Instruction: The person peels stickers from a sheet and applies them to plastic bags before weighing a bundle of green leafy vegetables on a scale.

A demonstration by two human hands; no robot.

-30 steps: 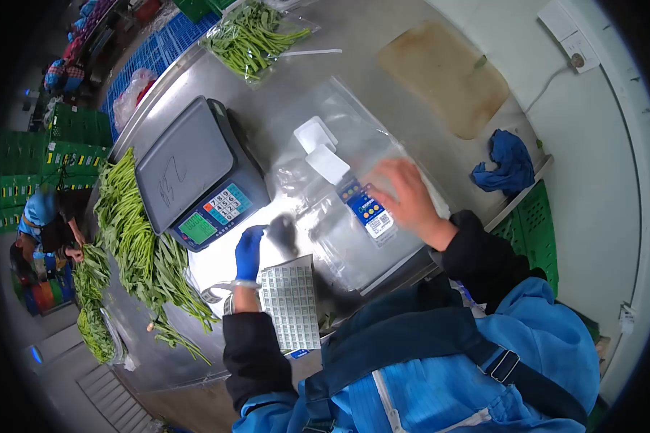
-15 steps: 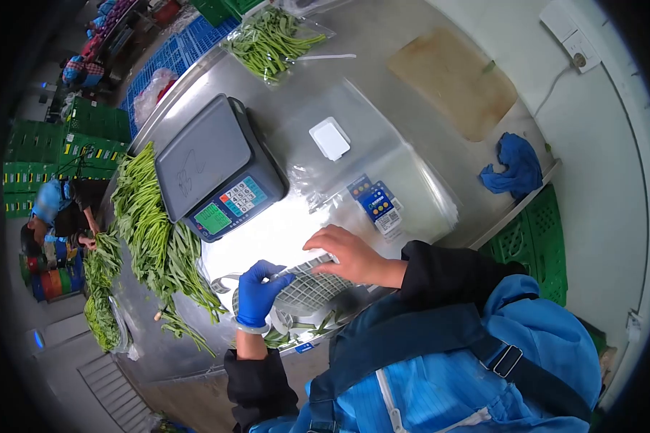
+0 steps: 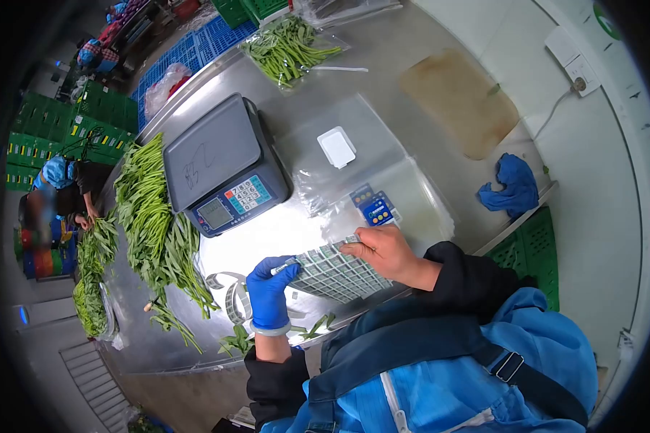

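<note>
A sheet of small printed labels (image 3: 339, 276), marked off in a grid, is stretched between my two hands above the table's near edge. My left hand (image 3: 269, 294), in a blue glove, pinches its left end. At the upper right corner, my bare right hand (image 3: 388, 252) grips the sheet between thumb and fingers. Beside the glove lies a curled strip of labels (image 3: 235, 303). Loose green leaves (image 3: 236, 340) rest just below. Behind the sheet are clear plastic bags (image 3: 419, 195) with blue printed cards (image 3: 376, 209) on them.
A digital scale (image 3: 213, 151) stands beside piled leafy greens (image 3: 148, 198). Farther back are a white rectangular piece (image 3: 336, 147) and bagged greens (image 3: 285, 50). A blue cloth (image 3: 511, 185) lies right, near a green crate (image 3: 527, 249). Another person (image 3: 61, 180) handles greens at left.
The label sheet has been turned and spread out flatter, its grid now facing me more. My right hand has shifted right, away from the left. The scale's display no longer glows green.
</note>
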